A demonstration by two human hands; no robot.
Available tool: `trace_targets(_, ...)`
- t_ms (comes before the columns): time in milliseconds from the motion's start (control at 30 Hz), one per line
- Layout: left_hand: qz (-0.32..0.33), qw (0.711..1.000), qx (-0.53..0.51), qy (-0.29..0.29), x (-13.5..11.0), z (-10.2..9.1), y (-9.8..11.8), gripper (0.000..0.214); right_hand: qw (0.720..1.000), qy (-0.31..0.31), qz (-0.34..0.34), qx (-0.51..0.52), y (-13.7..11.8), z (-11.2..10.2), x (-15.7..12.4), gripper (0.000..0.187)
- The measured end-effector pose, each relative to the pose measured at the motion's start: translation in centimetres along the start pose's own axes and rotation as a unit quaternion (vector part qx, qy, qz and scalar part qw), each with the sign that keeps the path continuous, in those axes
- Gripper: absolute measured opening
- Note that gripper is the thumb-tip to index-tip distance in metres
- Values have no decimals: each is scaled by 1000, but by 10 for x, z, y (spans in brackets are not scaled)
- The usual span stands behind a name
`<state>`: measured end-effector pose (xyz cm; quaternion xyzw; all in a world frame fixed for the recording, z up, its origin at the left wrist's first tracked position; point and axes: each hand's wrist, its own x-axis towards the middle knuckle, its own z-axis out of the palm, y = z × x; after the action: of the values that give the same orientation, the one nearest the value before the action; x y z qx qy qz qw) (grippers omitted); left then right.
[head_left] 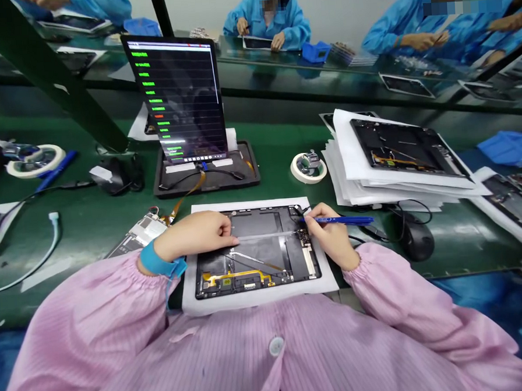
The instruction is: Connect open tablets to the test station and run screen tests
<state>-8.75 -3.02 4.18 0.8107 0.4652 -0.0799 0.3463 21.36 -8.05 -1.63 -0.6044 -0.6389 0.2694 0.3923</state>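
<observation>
An opened tablet housing (254, 225), black inside with orange and white flex cables, lies on white paper (232, 305) before me. My left hand (201, 232) reaches over its left part, thumb and forefinger pinched at the end of a thin clear strip (265, 236) that runs across the housing. In my right hand (332, 234) is a blue pen-like tool (350, 220), gripped like a pen. Its tip end points at the small circuit board (304, 237) on the housing's right side; whether it touches cannot be made out. A blue wrist strap (156, 260) circles my left wrist.
Behind the housing, a lit screen (186, 106) stands in a black tray (208, 183). Tape roll (298, 171) and stacked housings on paper (345, 182) sit to the right, near a black mouse (414, 237). Loose electronics (143, 232) lie left. Co-workers in blue sit across.
</observation>
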Motion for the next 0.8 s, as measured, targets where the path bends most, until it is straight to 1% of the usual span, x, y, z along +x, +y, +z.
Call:
trace_targets(67,20,1000,-7,6,0,0,0,33,1000,-13,-6,-22,-1,0,1,15)
trace_targets(133,23,999,-27,8,1,0,0,31,999,-20,-13,-34,-3,0,2,15)
trace_targets(267,5,998,-54,-33,0,-2,0,26,999,-3,-23,-36,-4,0,1,15)
trace_targets(400,27,998,-56,-31,1,-5,-1,20,1000,1,-18,-13,-6,-4,-2,19)
trace_targets(467,25,997,-68,-33,2,-5,-2,19,999,22,-35,-18,-12,-7,4,18)
trace_targets(533,21,996,-82,-37,3,-6,-4,19,995,9,-79,-54,-20,-7,18,13)
trace_targets(600,22,994,-97,-44,4,-6,-5,20,981,-29,-139,-129,-28,-2,40,15)
trace_targets(667,29,992,-112,-48,4,-6,-6,21,951,-57,-179,-246,-34,8,67,21)
trace_targets(733,36,991,-122,-42,4,-6,-8,21,919,-70,-187,-339,-39,19,93,29)
trace_targets(800,40,991,-125,-31,4,-6,-10,21,898,-65,-195,-390,-41,25,112,43)
